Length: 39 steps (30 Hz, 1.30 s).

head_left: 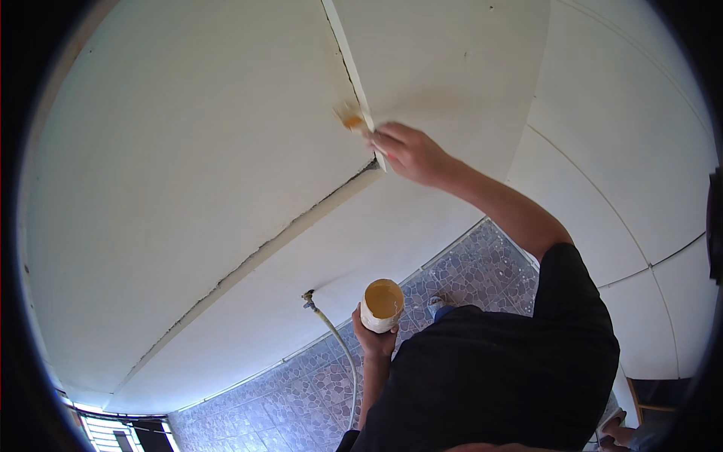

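Observation:
My right hand (pixel 414 156) is stretched up to the wall and closed around a paintbrush (pixel 350 119), which is smeared by motion. The brush's bristles look yellowish and sit at the vertical edge strip (pixel 351 47) of the wall. Whether they touch it I cannot tell. Lower down, near my body, my left hand (pixel 374 343) grips a white tub (pixel 376 322) from below and the side. Its inside is coated in yellowish cream, with liquid paint apparently in it; the tub's outside is streaked.
A ledge (pixel 294 230) with a dark, rough crack runs diagonally down the white wall (pixel 196 135). Below it, a tap (pixel 308 297) with a hose (pixel 343 346) juts out. Patterned tiles cover the floor (pixel 301 392). Another person's foot (pixel 617 431) shows at the lower right.

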Available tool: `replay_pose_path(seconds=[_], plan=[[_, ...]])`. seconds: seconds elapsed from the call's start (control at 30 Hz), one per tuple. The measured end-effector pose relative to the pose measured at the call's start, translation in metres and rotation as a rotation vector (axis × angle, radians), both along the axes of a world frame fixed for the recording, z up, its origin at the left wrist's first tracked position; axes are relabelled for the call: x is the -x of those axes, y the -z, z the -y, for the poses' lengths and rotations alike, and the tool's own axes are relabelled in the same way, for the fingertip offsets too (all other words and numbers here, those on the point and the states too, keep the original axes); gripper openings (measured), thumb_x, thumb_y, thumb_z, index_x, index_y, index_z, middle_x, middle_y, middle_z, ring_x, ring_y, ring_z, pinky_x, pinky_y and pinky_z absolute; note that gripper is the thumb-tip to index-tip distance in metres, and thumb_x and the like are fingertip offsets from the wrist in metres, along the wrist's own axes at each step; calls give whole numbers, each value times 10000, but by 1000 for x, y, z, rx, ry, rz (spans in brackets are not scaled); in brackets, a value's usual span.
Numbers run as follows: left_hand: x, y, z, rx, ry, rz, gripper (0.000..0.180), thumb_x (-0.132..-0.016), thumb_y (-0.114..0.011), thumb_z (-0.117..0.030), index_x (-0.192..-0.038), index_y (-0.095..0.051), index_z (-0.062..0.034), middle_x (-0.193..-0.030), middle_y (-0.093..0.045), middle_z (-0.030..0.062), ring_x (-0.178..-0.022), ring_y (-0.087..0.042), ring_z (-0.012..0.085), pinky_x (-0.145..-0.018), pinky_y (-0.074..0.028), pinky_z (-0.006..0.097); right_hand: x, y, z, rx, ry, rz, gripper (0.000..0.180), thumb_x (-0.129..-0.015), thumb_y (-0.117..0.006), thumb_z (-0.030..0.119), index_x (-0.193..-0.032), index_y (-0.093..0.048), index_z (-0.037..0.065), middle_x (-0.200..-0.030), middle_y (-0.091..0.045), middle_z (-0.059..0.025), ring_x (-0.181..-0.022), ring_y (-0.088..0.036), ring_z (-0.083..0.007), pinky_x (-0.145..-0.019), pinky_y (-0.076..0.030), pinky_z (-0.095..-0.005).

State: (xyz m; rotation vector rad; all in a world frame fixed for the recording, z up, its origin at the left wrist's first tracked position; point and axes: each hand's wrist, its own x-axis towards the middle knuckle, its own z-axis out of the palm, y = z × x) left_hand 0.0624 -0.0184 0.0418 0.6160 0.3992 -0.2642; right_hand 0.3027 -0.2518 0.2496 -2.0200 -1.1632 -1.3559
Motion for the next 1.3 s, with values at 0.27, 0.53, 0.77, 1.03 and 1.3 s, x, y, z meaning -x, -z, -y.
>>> replay_pose_path(seconds=[0.27,0.53,0.77,1.03,1.3], plan=[[-1,1,3,0,-18,-13,401,-1027,-398,-473,-1210,-606,-183,-1019,-683,15,-814,-684,205,-473,-459,308,-4,-50,16,81,44,-343,231,-925,-662,30,-1152,-704,26,-923,-685,-116,-841,-693,-277,-775,-603,-396],[-1,7,5,1,11,38,422,-1043,-379,-483,-1195,-615,-167,-1007,-682,18,-788,-669,194,-476,-461,314,-14,-98,0,-99,54,172,275,-885,-743,2,-1156,-701,10,-914,-654,-106,-775,-667,-262,-644,-560,-359],[4,8,-2,22,-24,10,420,-1041,-381,-482,-1195,-616,-171,-1015,-686,15,-795,-673,196,-477,-462,317,17,46,0,37,60,-223,290,-890,-716,-16,-1169,-644,-54,-889,-619,-131,-746,-640,-266,-594,-539,-387],[4,2,3,25,-12,14,419,-1039,-388,-480,-1186,-622,-164,-999,-684,21,-785,-672,197,-478,-462,314,-6,-66,-3,-59,74,-164,206,-922,-732,52,-1123,-711,12,-857,-633,-106,-630,-603,-260,-593,-511,-396],[4,1,4,41,0,32,425,-1045,-380,-474,-1185,-619,-151,-984,-685,29,-768,-666,201,-484,-464,318,-6,-66,-12,-95,78,93,306,-876,-741,-34,-1177,-704,7,-933,-671,-98,-773,-671,-251,-654,-558,-375]])
